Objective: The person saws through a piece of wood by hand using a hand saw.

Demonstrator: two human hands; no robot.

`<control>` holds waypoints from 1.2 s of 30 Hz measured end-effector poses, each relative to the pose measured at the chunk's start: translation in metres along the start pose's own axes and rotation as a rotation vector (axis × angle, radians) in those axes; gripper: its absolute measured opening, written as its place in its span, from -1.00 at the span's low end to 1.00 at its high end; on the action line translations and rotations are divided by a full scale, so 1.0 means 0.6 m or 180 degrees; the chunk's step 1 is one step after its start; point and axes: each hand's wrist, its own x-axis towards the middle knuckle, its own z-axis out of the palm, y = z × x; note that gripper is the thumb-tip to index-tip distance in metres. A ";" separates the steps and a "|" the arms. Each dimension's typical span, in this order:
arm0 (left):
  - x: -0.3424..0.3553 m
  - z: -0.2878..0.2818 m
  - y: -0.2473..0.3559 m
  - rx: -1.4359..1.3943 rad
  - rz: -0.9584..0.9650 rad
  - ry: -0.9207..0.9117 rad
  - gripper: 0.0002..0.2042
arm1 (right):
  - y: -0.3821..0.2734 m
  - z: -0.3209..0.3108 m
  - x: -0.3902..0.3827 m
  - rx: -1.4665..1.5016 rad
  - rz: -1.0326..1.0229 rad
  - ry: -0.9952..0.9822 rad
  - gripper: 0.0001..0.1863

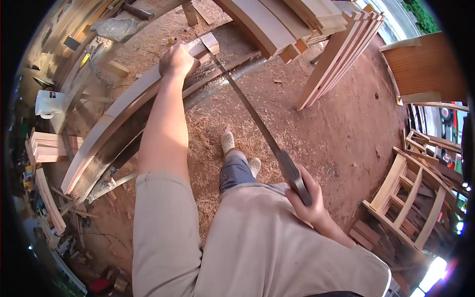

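Note:
My right hand [312,197] is wrapped round the dark handle of a handsaw [255,116]. Its long narrow blade slants up and away to the left. The blade's far part meets a pale wooden beam [134,95] close to the beam's squared end; how deep it sits in the wood I cannot tell. Just left of the blade, my left hand [176,61] is closed over the same beam. The beam lies along a darker, rough timber support [111,154] and reaches down to the lower left.
Curved planks [255,24] are stacked beyond the beam's end, with long boards [341,59] leaning beside them. Wood shavings cover the ground round my feet. A wooden frame [413,198] stands at the right over scrap pieces. At the left are a white jug [48,103] and stacked blocks [49,147].

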 end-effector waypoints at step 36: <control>0.050 0.052 -0.025 -0.0552 -0.0284 -0.0036 -0.62 | 0.030 0.071 0.178 -0.0069 -0.0523 0.0273 -0.30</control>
